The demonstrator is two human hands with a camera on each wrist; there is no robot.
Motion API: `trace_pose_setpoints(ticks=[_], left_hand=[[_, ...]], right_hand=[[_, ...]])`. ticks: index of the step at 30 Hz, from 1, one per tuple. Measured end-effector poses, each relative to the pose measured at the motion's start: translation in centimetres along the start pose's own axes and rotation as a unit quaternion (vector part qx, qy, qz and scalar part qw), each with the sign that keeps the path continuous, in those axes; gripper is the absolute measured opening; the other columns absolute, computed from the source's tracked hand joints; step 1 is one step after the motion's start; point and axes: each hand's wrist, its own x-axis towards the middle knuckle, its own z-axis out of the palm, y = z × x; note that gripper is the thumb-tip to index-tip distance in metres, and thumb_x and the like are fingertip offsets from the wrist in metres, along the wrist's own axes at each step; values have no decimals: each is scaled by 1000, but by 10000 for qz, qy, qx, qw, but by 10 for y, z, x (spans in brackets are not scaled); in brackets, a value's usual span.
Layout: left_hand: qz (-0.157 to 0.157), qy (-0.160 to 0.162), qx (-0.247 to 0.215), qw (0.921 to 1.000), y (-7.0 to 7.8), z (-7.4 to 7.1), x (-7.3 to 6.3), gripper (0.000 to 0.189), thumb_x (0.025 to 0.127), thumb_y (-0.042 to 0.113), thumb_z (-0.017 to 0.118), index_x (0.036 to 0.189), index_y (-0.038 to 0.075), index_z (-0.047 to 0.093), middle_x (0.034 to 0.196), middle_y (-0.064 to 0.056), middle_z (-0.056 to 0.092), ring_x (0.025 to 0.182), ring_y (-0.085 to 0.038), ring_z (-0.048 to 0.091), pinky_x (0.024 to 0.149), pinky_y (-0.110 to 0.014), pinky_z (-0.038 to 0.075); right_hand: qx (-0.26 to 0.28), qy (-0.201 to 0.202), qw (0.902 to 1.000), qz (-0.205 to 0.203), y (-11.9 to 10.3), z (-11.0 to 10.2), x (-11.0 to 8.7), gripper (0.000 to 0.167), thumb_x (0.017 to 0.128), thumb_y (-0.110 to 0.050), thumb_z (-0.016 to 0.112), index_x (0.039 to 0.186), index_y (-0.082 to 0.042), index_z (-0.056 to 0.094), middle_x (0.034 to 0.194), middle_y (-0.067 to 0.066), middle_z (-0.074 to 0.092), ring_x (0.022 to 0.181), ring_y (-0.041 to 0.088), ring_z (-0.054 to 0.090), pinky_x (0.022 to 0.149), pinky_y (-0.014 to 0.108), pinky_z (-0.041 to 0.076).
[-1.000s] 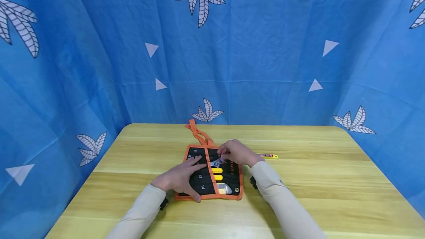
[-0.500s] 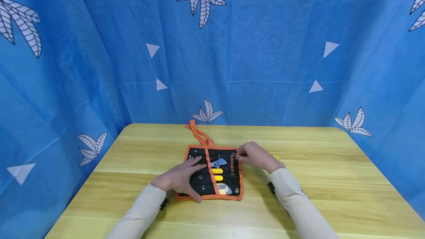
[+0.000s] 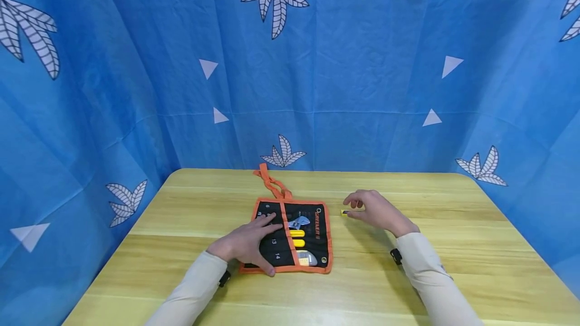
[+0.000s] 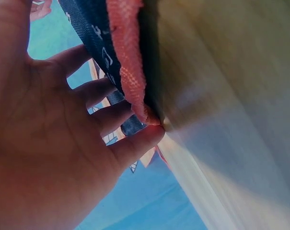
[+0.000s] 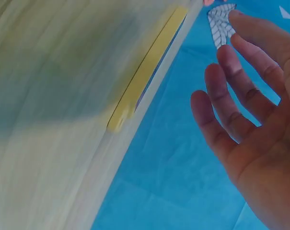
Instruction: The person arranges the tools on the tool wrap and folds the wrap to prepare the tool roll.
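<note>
A black tool roll (image 3: 322, 246) with orange edging lies spread on the table. My left hand (image 3: 246, 243) rests on its left part with fingers spread; in the left wrist view the fingertips lie along the orange edging (image 4: 128, 62). An adjustable wrench (image 3: 300, 222), two yellow handles (image 3: 297, 233) and a yellow-and-grey tool end (image 3: 306, 258) show from the pockets. My right hand (image 3: 378, 210), fingers loosely bent and holding nothing, hovers over a slim, flat yellow bar (image 5: 147, 72) right of the roll. In the head view that hand hides most of the bar.
Orange tie straps (image 3: 272, 184) trail from the roll's far edge toward the back. The wooden table (image 3: 430, 255) meets a blue patterned curtain (image 3: 371, 74) behind, which also hangs at both sides.
My right hand has moved right, off the wrench and past the roll's edge, to above the yellow bar. The wrench now shows uncovered. My left hand has stayed in place.
</note>
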Motion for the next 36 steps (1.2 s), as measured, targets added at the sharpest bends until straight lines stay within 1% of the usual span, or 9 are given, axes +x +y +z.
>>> trace_pose_setpoints(ticks=[2, 5, 9, 15, 20, 23, 32, 36], left_hand=[[15, 20, 16, 10000, 0, 0, 0, 110, 65, 58, 93, 157, 28, 42, 171, 0, 20, 158, -30, 17, 120, -62, 29], [3, 23, 44, 10000, 0, 0, 0, 110, 65, 58, 93, 157, 28, 42, 171, 0, 20, 158, -29, 17, 120, -61, 29], [-38, 15, 50, 10000, 0, 1, 1, 110, 64, 59, 92, 157, 29, 42, 171, 1, 19, 158, -29, 17, 120, -60, 29], [-13, 55, 84, 9999, -1, 2, 1, 110, 64, 59, 92, 157, 28, 42, 171, -1, 20, 158, -30, 18, 120, -61, 30], [21, 70, 53, 10000, -1, 2, 0, 110, 64, 59, 92, 157, 28, 42, 171, 0, 20, 158, -30, 17, 120, -61, 30], [-3, 78, 18, 10000, -1, 1, -1, 109, 64, 59, 92, 157, 29, 42, 171, 1, 20, 158, -30, 16, 120, -61, 30], [-58, 62, 12, 10000, 3, -1, -3, 108, 65, 58, 92, 157, 29, 43, 171, 1, 20, 158, -29, 17, 120, -61, 30], [-41, 68, 16, 10000, 4, -2, -4, 108, 65, 57, 93, 157, 28, 43, 171, 0, 21, 158, -29, 17, 120, -61, 29]], right_hand=[[-15, 32, 10000, 30, 5, -3, -3, 27, 93, -13, 76, 118, -4, 73, 99, 3, 69, 89, 19, 62, 78, 40, 54], [-111, 97, 9999, 41, 13, -7, -7, 30, 92, -15, 77, 120, -4, 73, 102, 6, 69, 93, 23, 63, 79, 41, 54], [-215, 158, 9996, 32, 23, -9, -12, 31, 91, -16, 78, 119, -4, 73, 102, 7, 68, 93, 24, 62, 78, 41, 54], [-135, -25, 9999, 57, 29, -8, -15, 34, 89, -12, 80, 120, -1, 73, 102, 9, 68, 93, 25, 63, 80, 42, 54], [-96, -213, 9996, 147, 32, -8, -17, 40, 88, -10, 80, 125, 1, 70, 108, 12, 69, 98, 31, 66, 86, 48, 56], [-91, -260, 9995, 169, 34, -8, -18, 41, 88, -9, 79, 126, 2, 69, 108, 14, 68, 100, 32, 66, 88, 50, 56], [-257, -248, 9993, -89, 39, -8, -19, 34, 87, 3, 76, 122, 3, 71, 104, 14, 71, 94, 30, 68, 81, 45, 58], [-243, -247, 9994, -79, 39, -8, -20, 34, 86, 7, 74, 121, 4, 72, 100, 13, 72, 92, 28, 68, 79, 43, 58]])
